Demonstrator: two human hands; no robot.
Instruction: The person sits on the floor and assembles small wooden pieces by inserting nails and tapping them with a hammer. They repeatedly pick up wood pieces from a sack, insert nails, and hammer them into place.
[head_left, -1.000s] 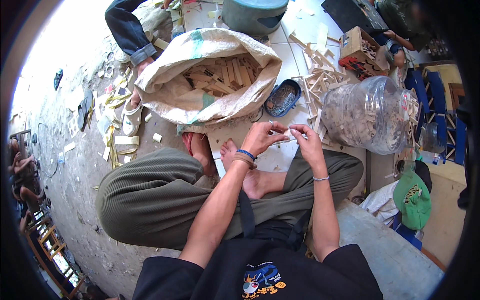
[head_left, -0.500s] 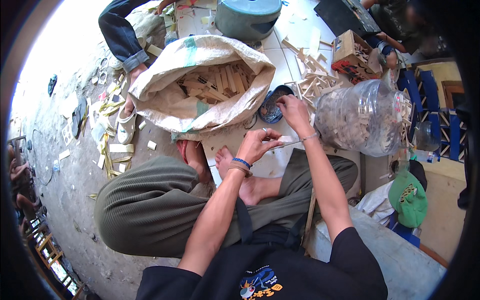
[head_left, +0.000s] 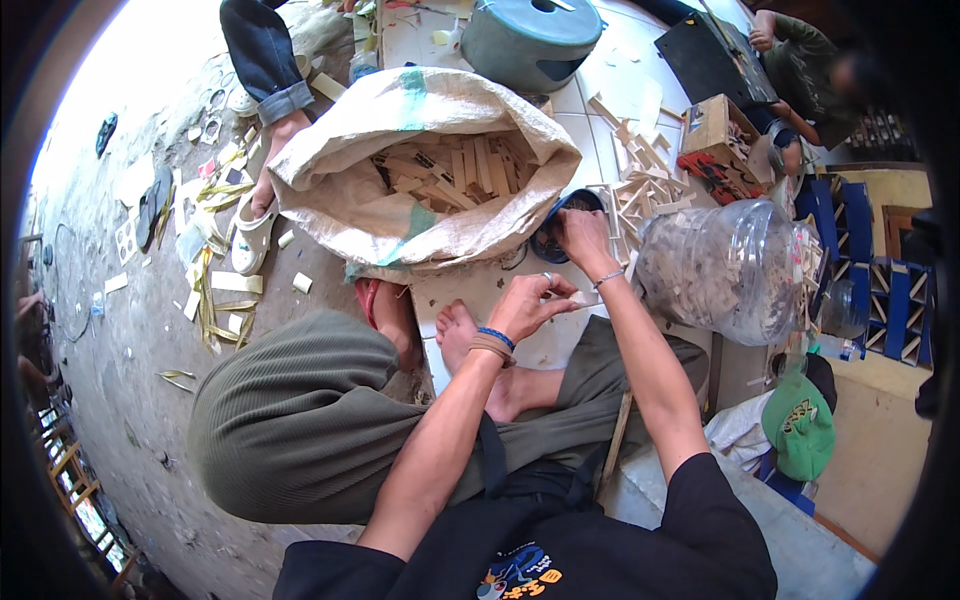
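My left hand (head_left: 528, 306), with a ring and wristbands, pinches a small pale wooden piece (head_left: 580, 298) between thumb and fingers above the white tiles. Just beyond it, my right hand (head_left: 582, 240) dips into a round blue bowl (head_left: 553, 206). Its fingertips are hidden inside, so what they touch does not show. Left of the bowl stands a large white woven sack (head_left: 330, 205), its mouth wide around many wooden strips (head_left: 465, 172). To the right of the bowl lies a heap of joined pale wooden pieces (head_left: 640, 180).
A big clear plastic jug (head_left: 720, 270) lies on its side at the right. Behind are a grey-green stool (head_left: 520, 40), a wooden box (head_left: 720, 140) and a black case (head_left: 705, 60). Other people sit nearby. A green cap (head_left: 800, 425) hangs at the right; scraps litter the floor (head_left: 130, 400).
My right hand has gone down deeper into the blue bowl, hiding its fingertips. My left hand still holds the wooden piece. The whole view has shifted slightly.
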